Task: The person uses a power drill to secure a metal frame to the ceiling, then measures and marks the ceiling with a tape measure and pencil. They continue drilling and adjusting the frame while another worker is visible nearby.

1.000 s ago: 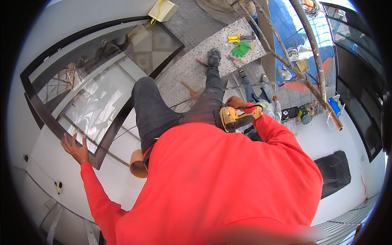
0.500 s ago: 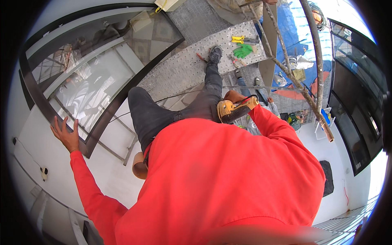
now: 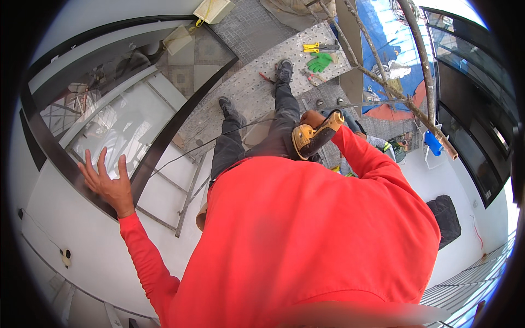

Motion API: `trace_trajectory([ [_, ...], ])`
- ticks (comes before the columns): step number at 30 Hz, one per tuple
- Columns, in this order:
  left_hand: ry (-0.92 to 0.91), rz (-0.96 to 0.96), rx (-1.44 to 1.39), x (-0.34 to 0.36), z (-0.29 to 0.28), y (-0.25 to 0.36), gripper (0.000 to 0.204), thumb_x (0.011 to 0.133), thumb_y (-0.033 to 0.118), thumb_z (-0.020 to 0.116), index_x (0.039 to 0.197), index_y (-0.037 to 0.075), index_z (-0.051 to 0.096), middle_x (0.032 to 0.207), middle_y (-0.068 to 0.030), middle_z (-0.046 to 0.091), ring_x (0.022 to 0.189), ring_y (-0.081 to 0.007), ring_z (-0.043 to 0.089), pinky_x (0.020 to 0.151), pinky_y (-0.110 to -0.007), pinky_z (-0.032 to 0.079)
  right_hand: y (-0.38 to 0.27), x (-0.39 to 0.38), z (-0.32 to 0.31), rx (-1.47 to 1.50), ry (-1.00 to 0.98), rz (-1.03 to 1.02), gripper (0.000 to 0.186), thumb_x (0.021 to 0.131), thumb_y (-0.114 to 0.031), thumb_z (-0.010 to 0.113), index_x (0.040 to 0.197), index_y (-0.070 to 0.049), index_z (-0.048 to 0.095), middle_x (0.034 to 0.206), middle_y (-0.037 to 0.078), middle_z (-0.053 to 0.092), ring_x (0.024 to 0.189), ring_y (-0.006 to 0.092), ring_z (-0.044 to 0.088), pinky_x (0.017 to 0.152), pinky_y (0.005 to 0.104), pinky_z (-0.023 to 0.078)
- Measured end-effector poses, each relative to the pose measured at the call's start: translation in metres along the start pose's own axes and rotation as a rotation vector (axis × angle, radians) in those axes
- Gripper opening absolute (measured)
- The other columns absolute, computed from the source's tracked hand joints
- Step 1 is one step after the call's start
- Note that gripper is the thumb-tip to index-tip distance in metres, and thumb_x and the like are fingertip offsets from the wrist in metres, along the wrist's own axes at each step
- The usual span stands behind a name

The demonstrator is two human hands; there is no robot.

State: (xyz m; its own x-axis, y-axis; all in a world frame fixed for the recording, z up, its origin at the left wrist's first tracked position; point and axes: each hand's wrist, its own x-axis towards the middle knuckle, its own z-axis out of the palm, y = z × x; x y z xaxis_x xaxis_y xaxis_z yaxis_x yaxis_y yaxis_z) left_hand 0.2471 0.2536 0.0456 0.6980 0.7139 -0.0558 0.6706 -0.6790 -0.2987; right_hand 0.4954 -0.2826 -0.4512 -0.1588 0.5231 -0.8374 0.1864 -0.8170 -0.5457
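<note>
My left hand [image 3: 109,183] is raised with its fingers spread, holding nothing. Behind it runs the dark frame [image 3: 87,192] of a large glass window; whether they touch, I cannot tell. At my right hip, my right hand [image 3: 312,118] is closed around a yellow-and-black power tool [image 3: 309,139], which partly hides the fingers. The tool's exact kind does not show. A thin dark cable [image 3: 210,143] stretches across in front of my legs. Both my shoes [image 3: 284,71] rest on a perforated metal platform [image 3: 256,68].
On the platform lie green gloves [image 3: 319,62], yellow-handled tools [image 3: 313,48] and red-handled pliers [image 3: 266,77]. Rusty scaffold tubes [image 3: 420,65] cross at the right. Lower down, a person in grey [image 3: 377,143] is partly visible. A metal ladder-like frame [image 3: 188,199] leans beside my left leg.
My left leg has straightened and its foot now shows on the platform. My left hand has shifted right in the view, fingers still spread. The power tool stays in my right hand.
</note>
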Motion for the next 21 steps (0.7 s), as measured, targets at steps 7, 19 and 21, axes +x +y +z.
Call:
trace_trajectory([
  [7,-1.122,0.737,-1.488,-0.058,0.126,0.264,0.069,0.088,0.043,0.079,0.141,0.006,0.054,0.147,-0.0155,0.054,0.139,-0.0331,0.050,0.116,-0.043,0.038,-0.040,-0.024,0.052,0.181,0.141,0.164,0.028,0.080,-0.028,0.077,0.096,-0.004,0.080,0.089,0.013,0.078,0.078,0.0217,0.073,0.073,0.0387,0.057],
  [19,-1.012,1.182,-1.070,-0.128,0.149,0.232,0.090,0.069,0.053,0.086,0.134,0.001,0.052,0.136,-0.0187,0.055,0.134,-0.0356,0.047,0.111,-0.051,0.038,-0.175,-0.011,0.124,0.185,0.407,0.366,0.031,0.083,-0.024,0.072,0.107,-0.006,0.079,0.099,0.017,0.078,0.094,0.0299,0.075,0.085,0.0423,0.057],
  [21,-0.769,1.158,-1.212,-0.132,0.152,0.224,0.067,0.070,0.045,0.086,0.115,0.004,0.059,0.121,-0.0143,0.059,0.119,-0.0346,0.054,0.098,-0.050,0.043,-0.197,-0.011,0.109,-0.016,0.450,0.320,0.030,0.082,-0.021,0.069,0.105,-0.006,0.079,0.100,0.019,0.077,0.095,0.0316,0.075,0.086,0.0427,0.057],
])
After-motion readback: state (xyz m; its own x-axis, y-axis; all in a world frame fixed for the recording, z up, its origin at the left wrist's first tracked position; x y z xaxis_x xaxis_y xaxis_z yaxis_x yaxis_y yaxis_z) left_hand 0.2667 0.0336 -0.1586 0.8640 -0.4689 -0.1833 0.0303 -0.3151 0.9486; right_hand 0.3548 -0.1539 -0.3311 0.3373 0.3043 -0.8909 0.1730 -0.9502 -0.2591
